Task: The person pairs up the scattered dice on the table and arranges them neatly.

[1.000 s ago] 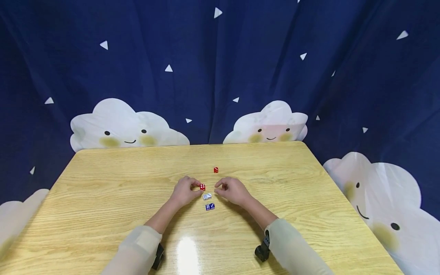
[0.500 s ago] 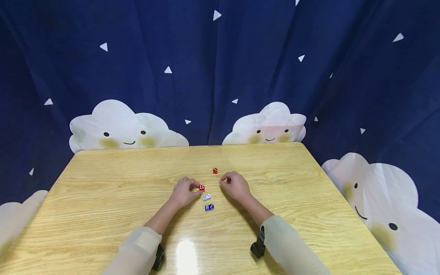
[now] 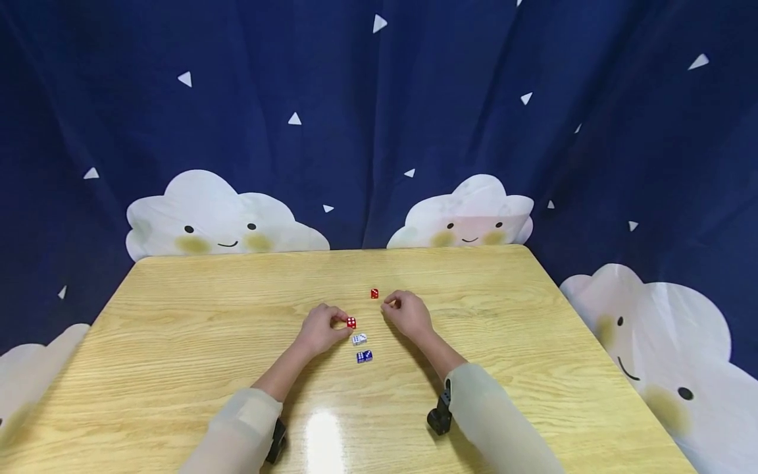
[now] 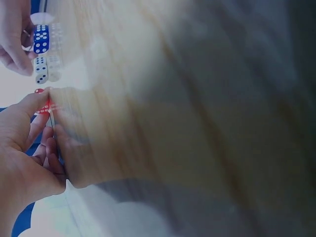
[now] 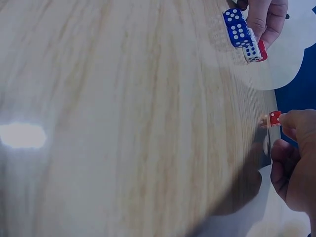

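Observation:
My left hand point(image 3: 322, 330) pinches a red die point(image 3: 351, 322) between thumb and forefinger at the tabletop. Just nearer to me lies a pair of white dice point(image 3: 359, 339) side by side, then a pair of blue dice point(image 3: 364, 356), forming short rows. Farther back, a second red die point(image 3: 374, 293) rests by itself. My right hand point(image 3: 410, 315) is just right of that die, fingers loosely bent, a small gap showing in the head view. In the right wrist view its fingertip overlaps the lone red die point(image 5: 275, 118). Part of the left-held die is hidden by fingers in the left wrist view.
The dice lie on a light wooden table point(image 3: 237, 289) with a glossy surface. Behind it hangs a dark blue curtain point(image 3: 331, 99) with white triangles and smiling clouds. Black wrist cameras, such as the right one point(image 3: 439, 415), are strapped under the pale sleeves.
My right hand has moved away from the dice rows, back and slightly right, to beside the lone red die. My left hand stays on its red die.

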Action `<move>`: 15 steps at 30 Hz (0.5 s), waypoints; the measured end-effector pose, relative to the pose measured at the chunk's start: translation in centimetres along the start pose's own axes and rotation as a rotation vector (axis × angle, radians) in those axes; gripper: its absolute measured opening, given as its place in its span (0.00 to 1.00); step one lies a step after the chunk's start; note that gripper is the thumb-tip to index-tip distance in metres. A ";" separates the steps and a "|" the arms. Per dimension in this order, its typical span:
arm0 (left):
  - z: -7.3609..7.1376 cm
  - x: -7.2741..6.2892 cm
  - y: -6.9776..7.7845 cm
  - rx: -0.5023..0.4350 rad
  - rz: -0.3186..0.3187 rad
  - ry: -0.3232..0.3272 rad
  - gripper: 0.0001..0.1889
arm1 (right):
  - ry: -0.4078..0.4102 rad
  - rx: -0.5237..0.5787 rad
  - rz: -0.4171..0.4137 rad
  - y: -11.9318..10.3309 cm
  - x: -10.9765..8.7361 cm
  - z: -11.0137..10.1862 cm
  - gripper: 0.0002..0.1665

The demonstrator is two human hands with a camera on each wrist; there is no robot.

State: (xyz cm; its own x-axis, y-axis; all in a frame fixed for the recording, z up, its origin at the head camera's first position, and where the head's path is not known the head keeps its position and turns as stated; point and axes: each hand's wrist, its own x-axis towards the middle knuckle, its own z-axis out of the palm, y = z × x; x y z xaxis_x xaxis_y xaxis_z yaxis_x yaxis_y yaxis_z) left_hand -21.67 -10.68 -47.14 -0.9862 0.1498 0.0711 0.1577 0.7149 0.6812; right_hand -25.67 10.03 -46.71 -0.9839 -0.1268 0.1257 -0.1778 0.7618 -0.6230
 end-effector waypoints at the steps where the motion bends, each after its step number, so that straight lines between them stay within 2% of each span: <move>1: 0.0 0.0 0.0 0.000 0.002 0.001 0.13 | 0.001 0.003 0.005 -0.1 0.1 0.0 0.09; 15: -0.1 0.1 0.1 0.004 0.014 -0.006 0.12 | -0.001 0.002 0.045 -0.4 1.3 0.7 0.14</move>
State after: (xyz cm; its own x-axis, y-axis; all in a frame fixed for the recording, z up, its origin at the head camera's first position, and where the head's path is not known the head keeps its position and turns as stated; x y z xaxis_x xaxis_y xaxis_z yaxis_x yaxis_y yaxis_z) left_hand -21.76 -10.66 -47.06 -0.9835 0.1642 0.0764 0.1720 0.7152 0.6774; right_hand -26.88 9.10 -46.89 -0.9909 -0.0935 0.0971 -0.1339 0.7651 -0.6298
